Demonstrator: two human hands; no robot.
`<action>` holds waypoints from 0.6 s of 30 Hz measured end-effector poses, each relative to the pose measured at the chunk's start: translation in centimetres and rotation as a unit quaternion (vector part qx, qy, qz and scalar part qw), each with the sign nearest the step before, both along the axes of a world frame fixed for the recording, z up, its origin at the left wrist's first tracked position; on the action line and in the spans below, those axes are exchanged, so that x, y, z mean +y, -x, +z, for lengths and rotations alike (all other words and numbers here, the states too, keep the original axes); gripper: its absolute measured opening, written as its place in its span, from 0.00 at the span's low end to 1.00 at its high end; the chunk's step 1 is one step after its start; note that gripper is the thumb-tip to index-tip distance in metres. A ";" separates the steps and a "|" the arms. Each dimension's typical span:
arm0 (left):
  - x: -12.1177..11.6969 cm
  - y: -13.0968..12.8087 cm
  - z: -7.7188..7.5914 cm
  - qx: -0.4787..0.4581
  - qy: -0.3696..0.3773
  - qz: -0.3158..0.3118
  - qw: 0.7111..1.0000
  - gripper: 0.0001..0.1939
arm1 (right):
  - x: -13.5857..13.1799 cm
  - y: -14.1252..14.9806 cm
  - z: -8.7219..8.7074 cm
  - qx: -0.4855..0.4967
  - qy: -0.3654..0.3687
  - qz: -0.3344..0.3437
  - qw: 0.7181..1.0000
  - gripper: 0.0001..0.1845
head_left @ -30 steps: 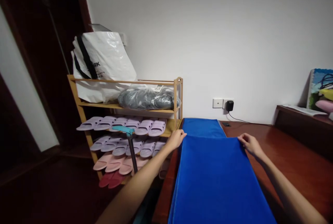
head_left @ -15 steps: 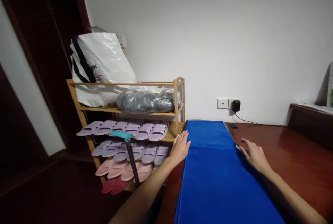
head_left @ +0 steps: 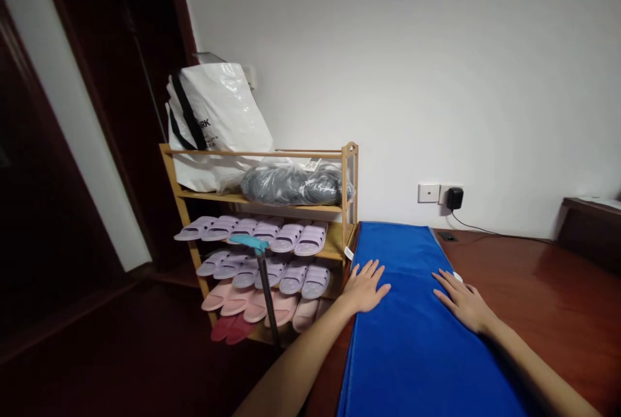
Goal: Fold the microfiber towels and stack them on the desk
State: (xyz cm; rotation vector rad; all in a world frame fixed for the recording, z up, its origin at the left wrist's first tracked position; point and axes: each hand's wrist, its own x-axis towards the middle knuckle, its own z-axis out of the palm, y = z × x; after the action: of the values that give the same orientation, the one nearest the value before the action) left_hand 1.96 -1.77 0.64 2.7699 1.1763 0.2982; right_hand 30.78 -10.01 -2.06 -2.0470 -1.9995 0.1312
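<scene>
A long piece of blue cloth (head_left: 412, 346), folded in layers, lies lengthwise on the reddish-brown wooden table (head_left: 528, 288). My left hand (head_left: 366, 286) rests on its left edge with the fingers stretched out. On the opposite edge lies my right hand (head_left: 463, 300), flat and with fingers spread. Neither hand grips anything. A small white tag (head_left: 348, 253) sticks out at the cloth's left edge, and another white bit shows beside my right fingers.
Left of the table stands a wooden shoe rack (head_left: 350, 178) with several slippers (head_left: 310, 239), a white bag (head_left: 228, 113) and a plastic-wrapped grey bundle (head_left: 295, 184). A teal-topped pole (head_left: 266, 288) rises before it. A black adapter (head_left: 455, 198) is plugged into the wall, its cable trailing right.
Both hands have moved inward from beside the cloth's edges and now lie flat on it. The view has turned slightly left, so the rack appears farther right.
</scene>
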 end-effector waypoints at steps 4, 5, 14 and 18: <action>-1.7 0.6 0.4 -0.005 0.000 -0.011 1.000 0.33 | -2.2 0.9 0.3 -0.013 0.005 -0.001 1.000 0.37; -2.4 0.9 0.4 -0.004 0.003 -0.016 1.000 0.33 | -3.0 1.2 0.4 -0.014 0.008 -0.002 1.000 0.37; -11.4 4.7 0.7 -0.017 -0.004 -0.031 0.999 0.30 | -12.6 4.0 0.1 -0.001 0.010 0.000 1.000 0.33; -14.5 6.2 0.9 -0.037 -0.038 -0.025 0.998 0.28 | -16.3 5.6 0.1 0.013 -0.015 -0.004 1.000 0.32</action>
State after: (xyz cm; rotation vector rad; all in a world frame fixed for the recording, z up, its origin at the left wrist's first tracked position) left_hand -4.20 -16.31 1.55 2.8212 1.0982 0.4451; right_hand 25.17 -26.29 -1.97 -2.0236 -1.9664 0.1234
